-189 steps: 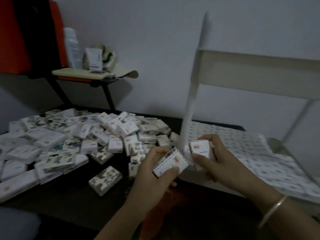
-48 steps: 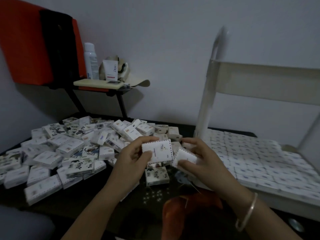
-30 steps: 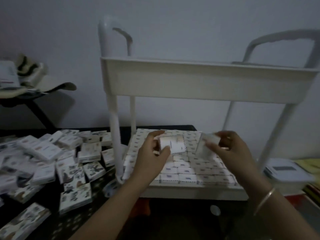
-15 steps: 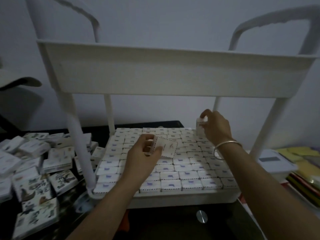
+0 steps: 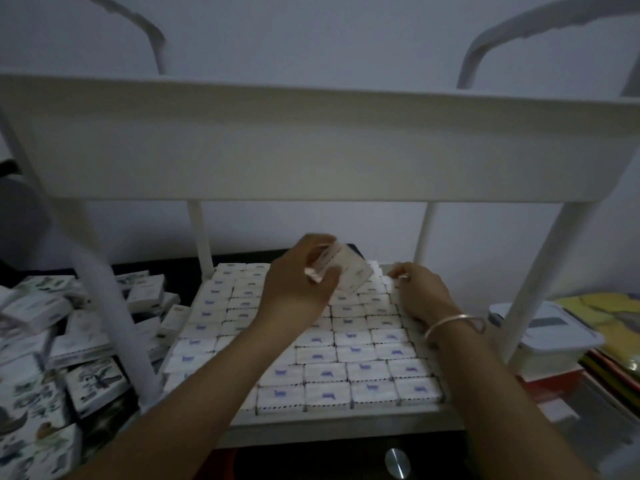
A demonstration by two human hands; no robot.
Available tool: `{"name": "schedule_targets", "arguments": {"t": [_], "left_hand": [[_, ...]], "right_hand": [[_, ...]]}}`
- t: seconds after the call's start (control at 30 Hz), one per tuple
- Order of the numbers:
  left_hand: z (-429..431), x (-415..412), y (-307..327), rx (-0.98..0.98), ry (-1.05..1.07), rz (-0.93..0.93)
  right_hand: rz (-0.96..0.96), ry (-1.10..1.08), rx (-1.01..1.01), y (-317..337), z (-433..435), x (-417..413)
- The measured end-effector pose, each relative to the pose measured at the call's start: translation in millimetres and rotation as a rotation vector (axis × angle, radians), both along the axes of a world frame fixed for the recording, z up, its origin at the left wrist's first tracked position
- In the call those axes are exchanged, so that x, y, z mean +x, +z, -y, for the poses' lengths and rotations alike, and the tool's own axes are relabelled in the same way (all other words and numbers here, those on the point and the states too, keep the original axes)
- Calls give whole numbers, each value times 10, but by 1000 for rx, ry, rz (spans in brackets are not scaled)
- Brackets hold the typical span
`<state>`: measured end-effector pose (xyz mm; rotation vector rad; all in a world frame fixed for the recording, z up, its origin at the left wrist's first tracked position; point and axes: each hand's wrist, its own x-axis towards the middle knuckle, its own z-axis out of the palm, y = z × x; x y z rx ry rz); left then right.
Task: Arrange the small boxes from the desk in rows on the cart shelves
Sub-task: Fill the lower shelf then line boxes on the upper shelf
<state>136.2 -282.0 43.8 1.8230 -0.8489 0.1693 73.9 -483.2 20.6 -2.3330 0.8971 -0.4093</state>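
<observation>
While left hand (image 5: 298,289) pinches it, small white box (image 5: 350,276), dashed edges, tilted.

A home room: plain wall (image 5: 311,36), white cart (image 5: 311,150), lidded container (image 5: 547,336).

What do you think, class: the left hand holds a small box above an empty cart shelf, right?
No. The head view shows the left hand holding a small box above a cart shelf packed with rows of boxes, not an empty one.

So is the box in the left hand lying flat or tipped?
Tipped. The left hand holds the box slanted above the flat rows.
</observation>
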Motion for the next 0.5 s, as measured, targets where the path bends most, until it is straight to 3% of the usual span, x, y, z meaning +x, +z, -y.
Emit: {"name": "schedule_targets", "arguments": {"t": [0.1, 0.23, 0.5], "left_hand": [[418, 199, 132, 25, -6, 176], [980, 399, 85, 107, -44, 278], [1427, 647, -43, 463, -176, 312]], "right_hand": [[33, -58, 12, -39, -1, 0], [66, -95, 19, -52, -12, 10], [104, -108, 47, -74, -5, -5]]}}
